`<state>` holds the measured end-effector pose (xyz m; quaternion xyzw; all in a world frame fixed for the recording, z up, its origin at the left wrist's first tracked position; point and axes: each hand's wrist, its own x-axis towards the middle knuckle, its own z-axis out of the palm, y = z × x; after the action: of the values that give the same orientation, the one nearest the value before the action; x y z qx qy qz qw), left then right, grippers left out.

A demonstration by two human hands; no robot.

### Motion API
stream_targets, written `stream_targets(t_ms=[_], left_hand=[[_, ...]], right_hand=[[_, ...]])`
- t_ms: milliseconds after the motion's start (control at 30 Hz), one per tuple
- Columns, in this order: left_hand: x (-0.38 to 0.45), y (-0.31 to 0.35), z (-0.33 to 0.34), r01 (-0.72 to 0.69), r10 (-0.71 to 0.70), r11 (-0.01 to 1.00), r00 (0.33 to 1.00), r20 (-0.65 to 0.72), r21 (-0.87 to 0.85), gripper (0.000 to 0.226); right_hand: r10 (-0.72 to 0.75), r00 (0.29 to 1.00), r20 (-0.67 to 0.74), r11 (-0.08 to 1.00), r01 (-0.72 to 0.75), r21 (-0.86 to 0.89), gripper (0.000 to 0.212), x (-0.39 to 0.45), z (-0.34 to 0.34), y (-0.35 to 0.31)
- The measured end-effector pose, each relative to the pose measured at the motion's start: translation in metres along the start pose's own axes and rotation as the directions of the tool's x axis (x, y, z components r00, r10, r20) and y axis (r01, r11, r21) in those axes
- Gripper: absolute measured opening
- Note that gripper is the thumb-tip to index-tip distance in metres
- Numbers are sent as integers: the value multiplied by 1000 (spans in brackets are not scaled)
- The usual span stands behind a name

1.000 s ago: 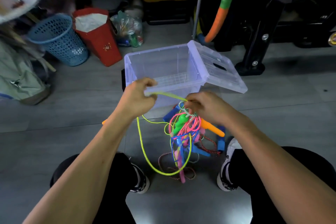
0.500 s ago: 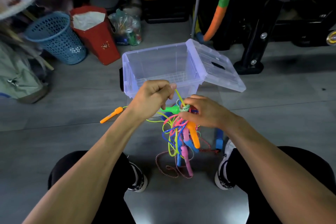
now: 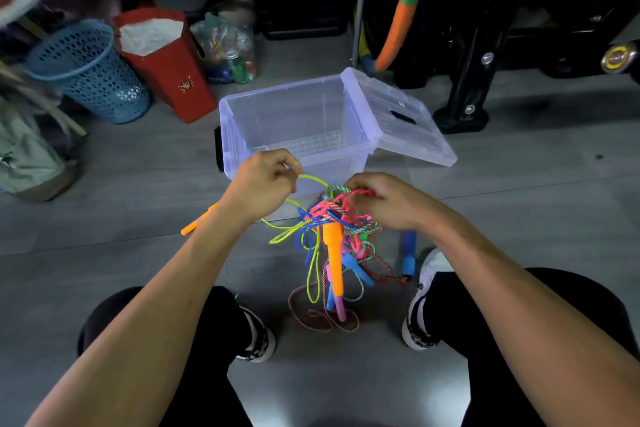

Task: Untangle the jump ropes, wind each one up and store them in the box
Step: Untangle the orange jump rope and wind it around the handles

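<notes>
The work is at its first step, untangling; nothing is wound and the clear box [image 3: 294, 121] on the floor beyond the hands holds no rope. On the left, an orange handle [image 3: 198, 220] lies on the floor behind the forearm. The left hand [image 3: 265, 184] pinches the yellow-green cord [image 3: 313, 178], fingers curled round it, drawing it out from the knot. Just to its right hangs the tangle of jump ropes [image 3: 332, 218] (pink, blue, braided strands and another orange handle dangling towards the floor), its top gripped in the curled fingers of the right hand [image 3: 384, 201]. The next move probably calls for feeding that yellow-green cord back through the loops that trap it, the right hand steadying the knot.
</notes>
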<state>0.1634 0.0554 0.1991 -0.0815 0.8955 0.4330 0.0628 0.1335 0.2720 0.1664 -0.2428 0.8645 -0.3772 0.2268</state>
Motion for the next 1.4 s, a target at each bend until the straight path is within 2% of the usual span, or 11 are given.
stream_targets(t_ms=[200, 300, 467, 600, 767, 833, 900, 1000, 1100, 1233, 1400], left_hand=[[0, -4, 10, -154, 131, 978, 978, 163, 138, 6], [1, -3, 18, -253, 228, 951, 962, 147, 178, 11], [7, 8, 13, -118, 114, 980, 993, -35, -157, 18], [2, 17, 10, -18, 31, 872, 999, 19, -489, 26], [-2, 19, 8, 41, 27, 760, 995, 95, -648, 25], [-3, 19, 7, 44, 37, 734, 994, 105, -677, 24], [-2, 17, 3, 47, 2, 714, 998, 70, -698, 25], [5, 8, -8, 43, -99, 739, 994, -45, -672, 26], [9, 4, -12, 66, -114, 792, 993, -41, -607, 23], [6, 13, 2, 83, -32, 859, 994, 108, -506, 22], [5, 7, 30, 4, 43, 977, 975, 217, -213, 22]], right_hand=[[86, 996, -38, 963, -73, 261, 18, 1, -5, -8], [46, 999, -2, 959, -43, 279, 25, -1, -3, -14], [53, 997, 52, 998, -52, -32, 21, -2, 0, -6], [74, 997, 11, 983, -71, -170, 7, -8, 5, -1], [84, 991, -102, 913, -117, -392, 69, -2, 17, 10], [64, 985, -162, 889, -130, -439, 64, 2, 20, 12], [-51, 978, -202, 895, -45, -444, 38, 6, 19, 12], [-164, 936, -312, 976, 110, -186, 17, 4, 12, 5], [3, 940, -341, 998, 21, 65, 23, 4, 6, 0], [-3, 951, -309, 994, 38, 104, 33, 2, 4, -10], [-43, 977, -207, 992, 67, 109, 39, 4, 7, -15]])
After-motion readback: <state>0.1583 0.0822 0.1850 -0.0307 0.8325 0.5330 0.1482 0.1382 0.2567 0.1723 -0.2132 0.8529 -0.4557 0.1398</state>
